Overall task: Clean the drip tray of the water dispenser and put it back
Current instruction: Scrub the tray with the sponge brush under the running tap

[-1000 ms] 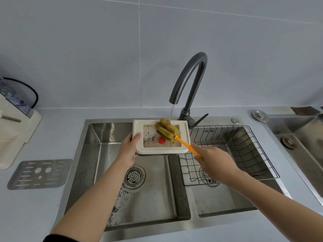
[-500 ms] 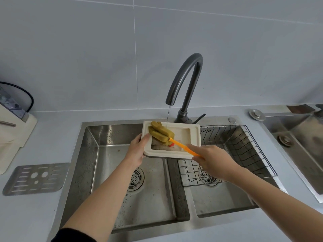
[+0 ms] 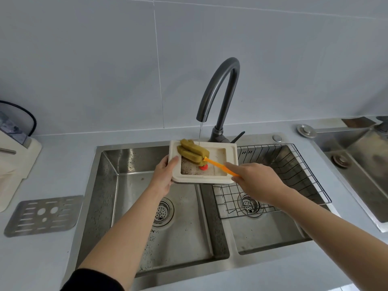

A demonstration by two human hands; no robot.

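- Forearms are reaching in from the near edge, the left one ending in a dark sleeve (image 3: pixel 92 280) cut off by the bottom of the view.
- Left hand (image 3: pixel 163 177) is gripping the cream drip tray (image 3: pixel 231 162) by its left rim, thumb on top, the other fingers hidden underneath; it is holding the tray up over the divider between the two basins of the steel sink (image 3: pixel 109 185).
- Right hand (image 3: pixel 258 181) is closing round the orange handle of a sponge brush (image 3: pixel 194 153); the handle's end is hidden inside the fist.
- The yellow-green sponge head is lying on the tray's far-left corner, partly over the rim. Half a second ago it was at much the same corner, while a second ago it was sitting nearer the tray's right side.
- A small red part (image 3: pixel 203 167) is peeking out from under the sponge; half a second ago it was almost wholly covered.
- Dark specks are lying on the tray floor near its front-left; what they are is hard to make out.
- A thin stream from the dark faucet (image 3: pixel 220 91) is falling onto the tray's back edge, as before.
- A wire rack (image 3: pixel 294 175) is sitting in the right basin.
- A perforated metal grate (image 3: pixel 42 215) is lying on the counter to the left, beside the water dispenser (image 3: pixel 14 160), which is cut off by the left edge.
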